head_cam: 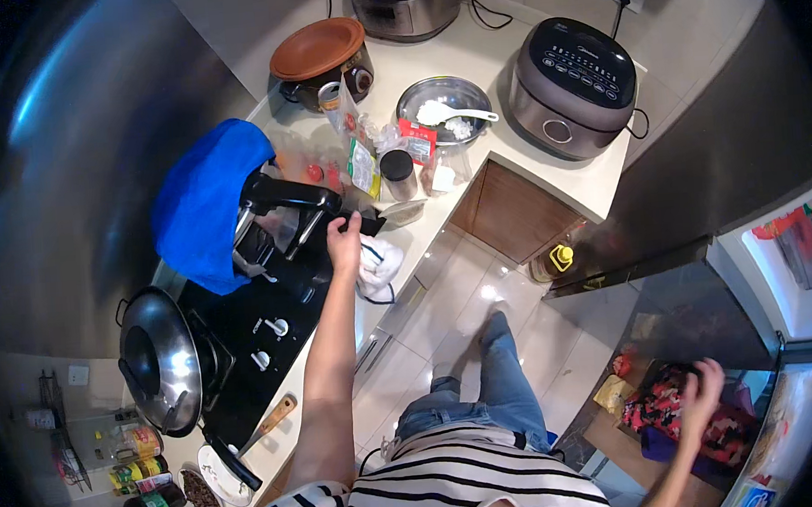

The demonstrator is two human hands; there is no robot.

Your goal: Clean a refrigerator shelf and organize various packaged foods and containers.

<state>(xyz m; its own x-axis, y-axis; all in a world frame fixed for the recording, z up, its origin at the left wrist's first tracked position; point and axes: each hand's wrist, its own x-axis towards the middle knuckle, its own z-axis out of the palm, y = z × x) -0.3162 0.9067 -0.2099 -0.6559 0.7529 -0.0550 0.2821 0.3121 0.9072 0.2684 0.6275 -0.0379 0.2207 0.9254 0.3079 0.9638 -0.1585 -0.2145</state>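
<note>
My left hand [344,247] is above the counter edge with thumb and fingertips apart, holding nothing that I can see. Just beside it lies a white cloth with dark trim [379,266]. Past the fingertips juts the black handle [296,193] of a pot, which a blue cloth [212,207] largely covers on the black gas stove [232,336]. Off to the right, my right hand [704,391] hovers with loosely spread fingers near a red-and-black patterned bag [660,402]. The refrigerator [768,285] stands open on that side, its lit inside showing.
A steel wok [167,369] occupies the near burner. Along the counter are a spice jar [398,173], a steel bowl [406,101] with a white rice paddle [463,114], a clay-lidded electric pot [318,51] and a rice cooker [571,90]. An oil bottle [551,264] stands on the floor.
</note>
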